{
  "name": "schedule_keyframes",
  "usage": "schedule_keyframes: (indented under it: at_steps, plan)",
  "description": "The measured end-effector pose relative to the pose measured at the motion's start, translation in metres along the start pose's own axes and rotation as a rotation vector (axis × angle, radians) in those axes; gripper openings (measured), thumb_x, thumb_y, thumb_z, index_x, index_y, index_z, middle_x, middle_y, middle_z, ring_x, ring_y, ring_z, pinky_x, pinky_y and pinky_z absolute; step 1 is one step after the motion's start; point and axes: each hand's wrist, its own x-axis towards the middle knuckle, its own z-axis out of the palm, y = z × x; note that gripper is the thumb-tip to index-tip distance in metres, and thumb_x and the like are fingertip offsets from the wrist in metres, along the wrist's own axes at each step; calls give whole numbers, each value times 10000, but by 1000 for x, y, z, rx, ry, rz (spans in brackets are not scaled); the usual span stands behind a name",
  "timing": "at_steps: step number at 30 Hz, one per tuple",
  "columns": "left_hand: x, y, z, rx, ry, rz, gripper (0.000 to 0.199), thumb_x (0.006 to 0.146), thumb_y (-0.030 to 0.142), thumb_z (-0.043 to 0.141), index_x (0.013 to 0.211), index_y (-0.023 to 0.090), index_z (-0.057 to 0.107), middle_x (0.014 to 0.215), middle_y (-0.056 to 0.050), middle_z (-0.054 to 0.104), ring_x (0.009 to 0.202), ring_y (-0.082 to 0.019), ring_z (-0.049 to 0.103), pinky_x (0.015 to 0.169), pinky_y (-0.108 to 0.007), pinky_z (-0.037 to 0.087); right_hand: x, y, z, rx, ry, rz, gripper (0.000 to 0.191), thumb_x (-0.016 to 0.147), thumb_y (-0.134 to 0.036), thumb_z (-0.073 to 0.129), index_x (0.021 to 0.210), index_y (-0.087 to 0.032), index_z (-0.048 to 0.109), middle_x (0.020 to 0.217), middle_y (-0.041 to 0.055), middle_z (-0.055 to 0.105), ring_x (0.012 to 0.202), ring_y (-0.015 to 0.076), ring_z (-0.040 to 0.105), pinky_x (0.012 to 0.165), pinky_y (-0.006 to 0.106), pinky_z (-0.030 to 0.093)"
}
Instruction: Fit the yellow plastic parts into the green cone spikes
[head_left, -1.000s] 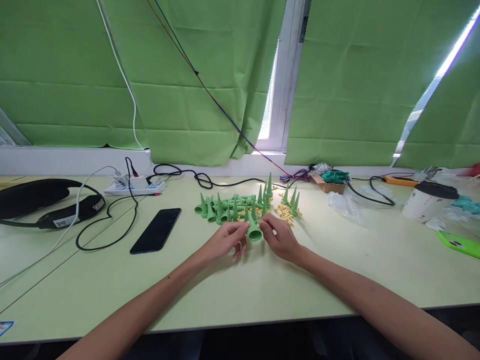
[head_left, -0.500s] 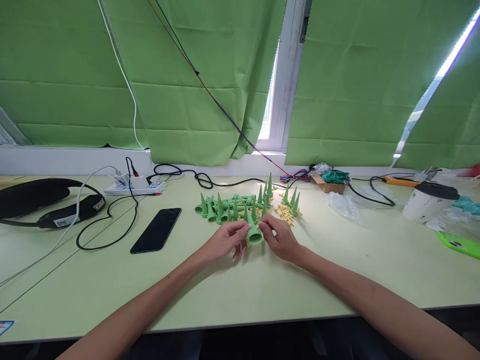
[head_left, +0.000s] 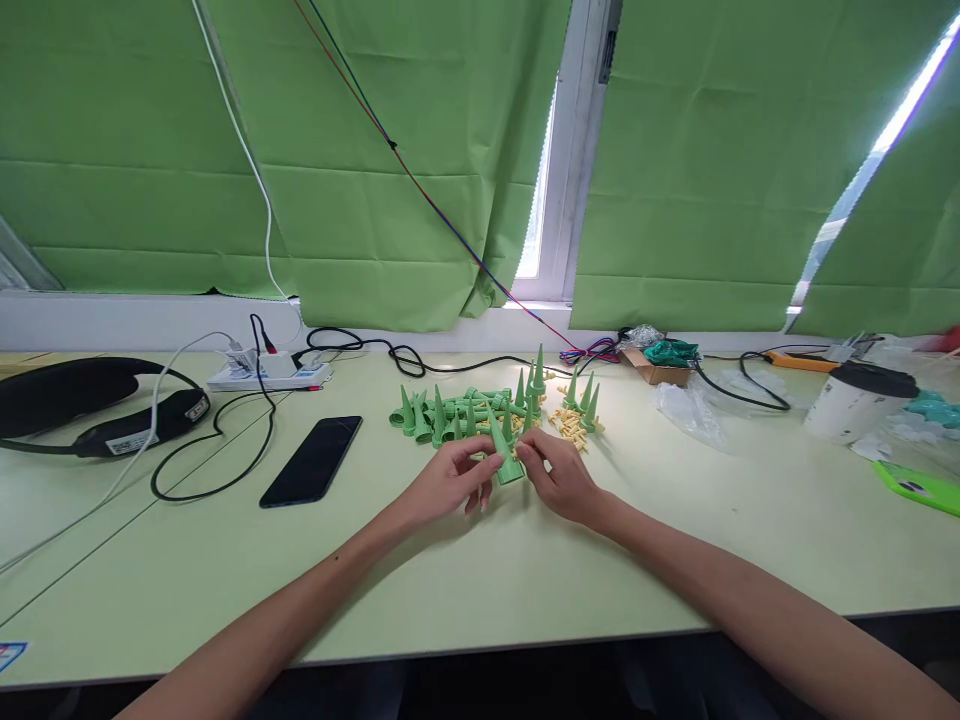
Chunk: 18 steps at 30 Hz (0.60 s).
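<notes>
A green cone (head_left: pixel 505 455) with a wide round base is held between my hands, its tip leaning up and to the left. The fingers of my left hand (head_left: pixel 456 480) are closed on the cone's left side. My right hand (head_left: pixel 556 474) is pinched at the cone's right side; what its fingertips hold is too small to make out. Behind my hands stand several green cones (head_left: pixel 438 418), with green tubes lying among them. Small yellow pieces (head_left: pixel 570 428) lie in a pile behind my right hand, beside a few upright green cones (head_left: pixel 591 408).
A black phone (head_left: pixel 312 461), headphones (head_left: pixel 142 425) and a power strip (head_left: pixel 270 376) with cables are on the left. At right are a small cardboard box (head_left: pixel 657 370), plastic bags (head_left: pixel 690 412), a lidded cup (head_left: pixel 856 405) and a green phone (head_left: pixel 921 487).
The held cone has turned, so its open base no longer faces me and its tip leans further left. Both hands have stayed in nearly the same place.
</notes>
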Motion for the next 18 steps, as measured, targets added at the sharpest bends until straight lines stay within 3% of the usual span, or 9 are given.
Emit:
schedule_keyframes:
  at_steps: [10, 15, 18]
  plan:
    - [0, -3, 1, -8, 48, 59, 312, 877, 476, 629, 901, 167, 585, 595, 27, 511, 484, -95, 475, 442, -212, 402, 0, -1, 1, -30, -8, 19, 305, 1029, -310, 360, 745, -219, 425, 621, -26, 458, 530, 120, 399, 532, 249, 334]
    - [0, 0, 5, 50, 157, 130, 267, 851, 439, 666, 892, 180, 614, 948, -26, 541, 599, -84, 527, 435, -192, 424, 1, 0, 1, -40, -2, 10, 318, 1028, -304, 361, 724, -218, 399, 610, -31, 442, 520, 115, 382, 527, 248, 322]
    - [-1, 1, 5, 88, 175, 165, 227, 857, 399, 667, 896, 180, 619, 1017, -30, 513, 629, -76, 516, 465, -192, 438, 1, 0, 1, -40, -1, 10, 312, 1025, -294, 370, 724, -218, 400, 612, -29, 446, 526, 116, 389, 532, 248, 322]
